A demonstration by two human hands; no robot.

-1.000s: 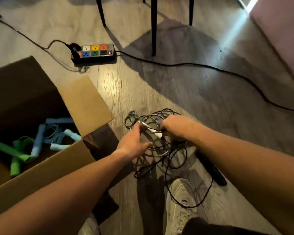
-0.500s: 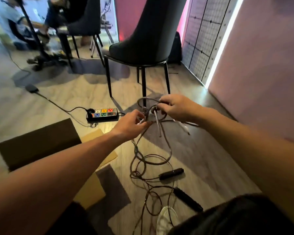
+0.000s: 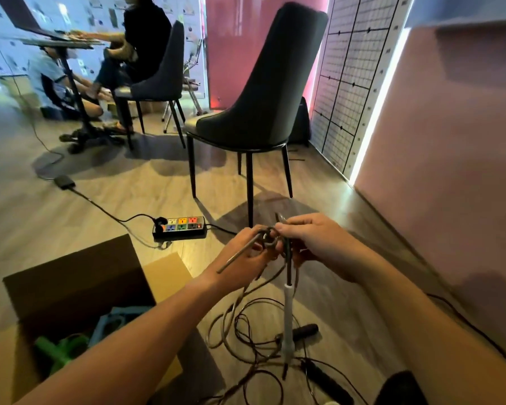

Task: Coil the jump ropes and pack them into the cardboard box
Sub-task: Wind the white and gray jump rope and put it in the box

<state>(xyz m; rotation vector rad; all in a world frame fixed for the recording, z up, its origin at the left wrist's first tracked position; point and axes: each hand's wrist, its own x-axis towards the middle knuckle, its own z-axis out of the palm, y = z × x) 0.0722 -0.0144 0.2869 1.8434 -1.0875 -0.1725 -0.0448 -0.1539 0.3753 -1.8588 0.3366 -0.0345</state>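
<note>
Holding a small, knot-like loop of the grey jump rope [image 3: 268, 240] well above the floor [image 3: 129, 200], the 2 hands sit close together, almost knuckle to knuckle. The left hand [image 3: 243, 255] has its fingers curled round the cord, and a stiff tail of it juts down and to the left past the wrist. The right hand [image 3: 319, 244] pinches the same loop from the other side.

Straight below the right hand the cord drops to the grey handle [image 3: 287, 320], which hangs upright with its long axis vertical and its lower end down among the slack. That slack lies in loose, crossed rings directly beneath the hands. It is mixed with thinner dark cord near the far black handle [image 3: 306, 331] and the near black handle [image 3: 327, 381].

The cardboard box [image 3: 164, 276] stands open, low and to the left, beside the left forearm, with a green rope [image 3: 59, 350] and a blue rope [image 3: 114, 320] already inside.

The rope runs from hands to floor, so gathering it probably means drawing loops upward. The finished coil would then travel left and down, with the left hand nearer the box. The crossed cords below look likely to snag.
</note>
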